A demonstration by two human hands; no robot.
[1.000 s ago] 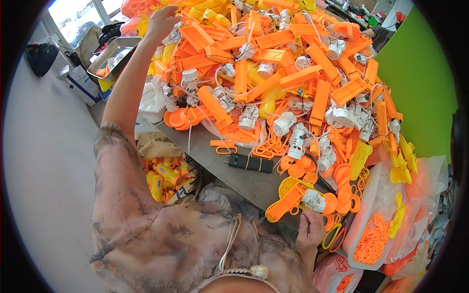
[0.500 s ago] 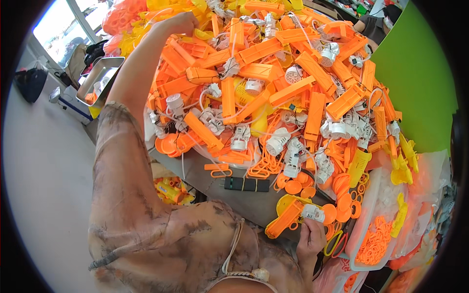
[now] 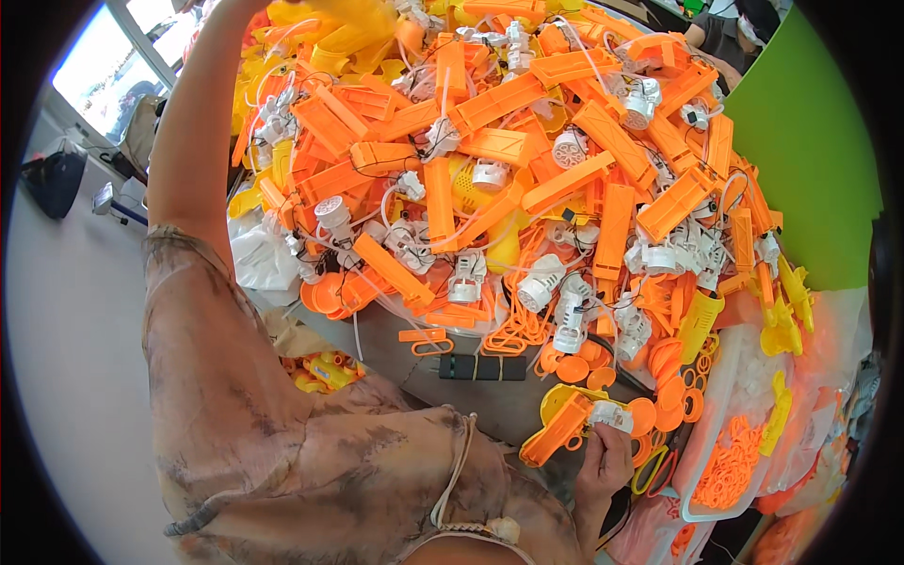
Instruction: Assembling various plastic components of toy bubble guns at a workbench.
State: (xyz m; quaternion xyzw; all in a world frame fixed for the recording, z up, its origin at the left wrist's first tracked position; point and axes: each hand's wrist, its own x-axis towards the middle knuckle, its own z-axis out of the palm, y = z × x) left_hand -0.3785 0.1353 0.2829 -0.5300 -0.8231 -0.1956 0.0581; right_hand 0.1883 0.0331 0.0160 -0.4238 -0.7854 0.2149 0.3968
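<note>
At the lower right my right hand (image 3: pixel 603 461) is closed, fingers pinching a small white plastic mechanism (image 3: pixel 610 414). Against that piece lies an orange box-shaped part (image 3: pixel 557 431), over a yellow plastic shell (image 3: pixel 562 400); whether they are joined is unclear. My left arm (image 3: pixel 193 122) stretches to the far left, and its hand is cut off by the upper edge. Blurred yellow parts (image 3: pixel 358 21) lie near there. Ahead is a big heap of orange box-shaped parts (image 3: pixel 494 102), with white motor-like units (image 3: pixel 540 282), thin tubes and wires among them.
A clear bin (image 3: pixel 692 513) with small orange loops stands at the right, near red-handled scissors (image 3: pixel 663 471). A dark banded block (image 3: pixel 482 367) rests on the grey table (image 3: pixel 395 348). Below the table edge is a bag of yellow parts (image 3: pixel 325 370). A green panel (image 3: pixel 800 160) rises at right; another person sits beyond.
My left hand has moved left and up, out of the picture, from the far yellow parts. A metal tray at the left is now hidden. My right hand keeps its grip.
</note>
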